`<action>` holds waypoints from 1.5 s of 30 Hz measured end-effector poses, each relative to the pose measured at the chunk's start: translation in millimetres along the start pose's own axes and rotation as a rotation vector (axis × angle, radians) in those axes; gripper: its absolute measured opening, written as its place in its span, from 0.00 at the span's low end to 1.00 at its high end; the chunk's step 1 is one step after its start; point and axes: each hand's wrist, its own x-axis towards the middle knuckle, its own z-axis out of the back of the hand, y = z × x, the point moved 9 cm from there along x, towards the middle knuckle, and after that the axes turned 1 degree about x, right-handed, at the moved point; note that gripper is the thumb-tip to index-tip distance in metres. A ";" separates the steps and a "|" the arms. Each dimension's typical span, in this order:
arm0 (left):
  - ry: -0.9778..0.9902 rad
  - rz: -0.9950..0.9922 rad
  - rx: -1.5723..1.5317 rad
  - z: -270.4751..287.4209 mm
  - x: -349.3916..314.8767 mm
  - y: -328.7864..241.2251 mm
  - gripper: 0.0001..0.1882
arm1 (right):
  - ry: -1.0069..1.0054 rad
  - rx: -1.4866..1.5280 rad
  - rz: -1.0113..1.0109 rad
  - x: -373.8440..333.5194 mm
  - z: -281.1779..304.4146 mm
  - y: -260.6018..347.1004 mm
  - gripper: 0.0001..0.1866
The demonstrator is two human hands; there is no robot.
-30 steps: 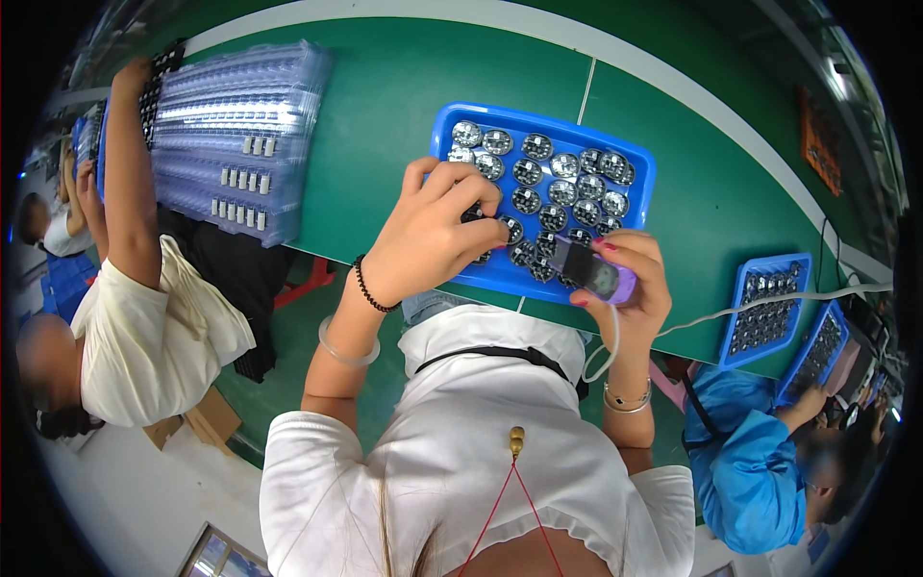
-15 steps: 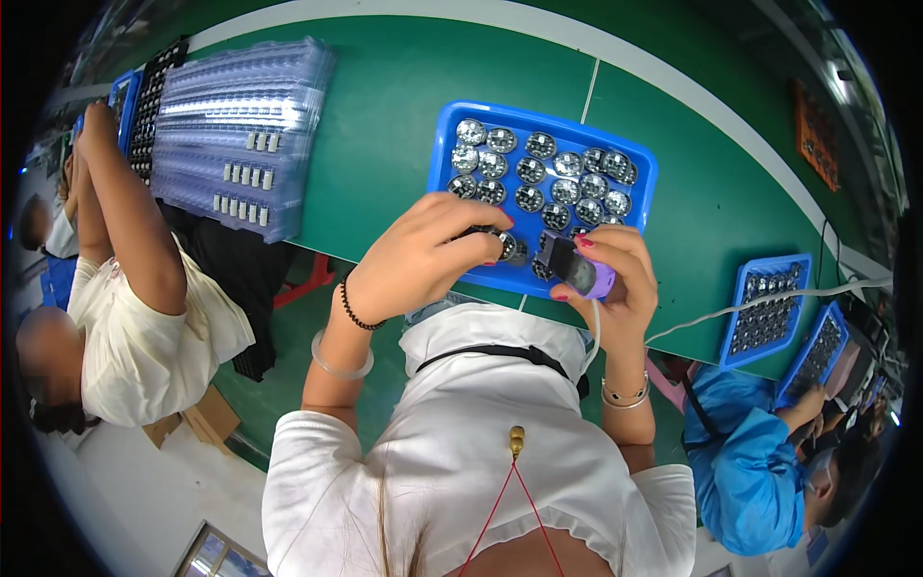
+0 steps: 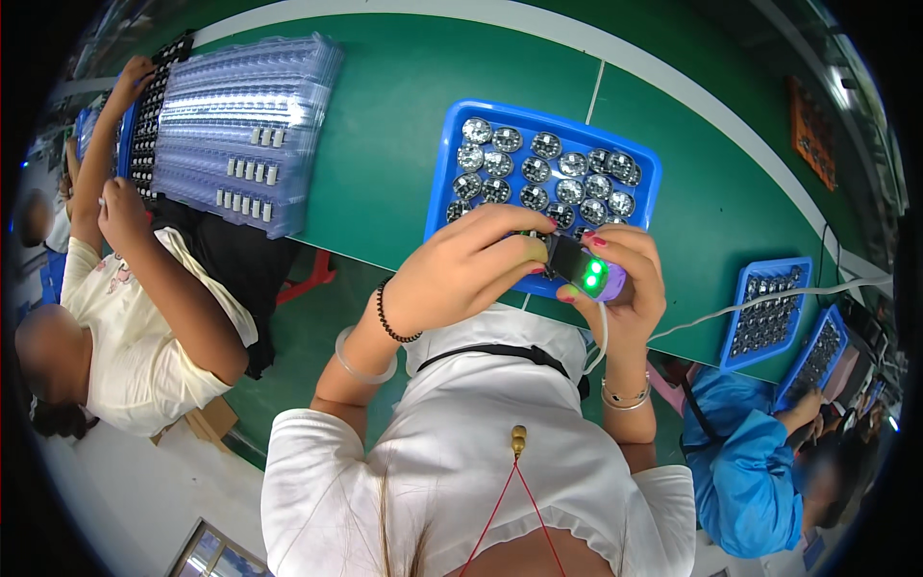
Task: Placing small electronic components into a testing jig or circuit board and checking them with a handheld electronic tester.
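Note:
My right hand [image 3: 636, 279] grips a small purple and black handheld device [image 3: 580, 266] with a white cable. Two green lights glow on its dark face. My left hand [image 3: 476, 262] is closed, its fingertips pinching a small round part against the device's left end; the fingers cover most of that part, apart from a dark, shiny sliver. Both hands are over the near edge of a blue tray [image 3: 553, 112]. Rows of round, silver, faceted pieces [image 3: 536, 170] lie in the tray, the nearest ones partly hidden by my hands.
Clear plastic trays [image 3: 231, 106] with several white cylinders are stacked at left, beside a black tray [image 3: 149, 125]. A co-worker [image 3: 144, 327] reaches there. At right are another blue tray [image 3: 728, 327] and a person in blue [image 3: 740, 462]. The white cable [image 3: 731, 310] crosses the green table.
My left hand has moved right, bringing the round part up to the device. Green lights now show on the device, dark before. The co-worker at left has moved their arms apart.

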 end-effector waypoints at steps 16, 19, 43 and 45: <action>-0.036 0.050 0.360 -2.5 3.0 14.3 0.05 | -0.322 0.074 -0.101 -23.7 49.6 -21.0 0.29; -0.028 0.101 0.361 -9.6 4.0 21.3 0.05 | -0.299 0.061 -0.080 -24.0 51.5 -20.1 0.29; 0.061 0.113 0.394 -0.2 -19.9 10.1 0.11 | -0.068 0.006 -0.076 -22.5 22.9 -18.6 0.29; 0.063 0.088 0.345 1.5 -20.2 7.3 0.10 | -0.041 0.012 -0.088 -23.6 20.0 -18.7 0.29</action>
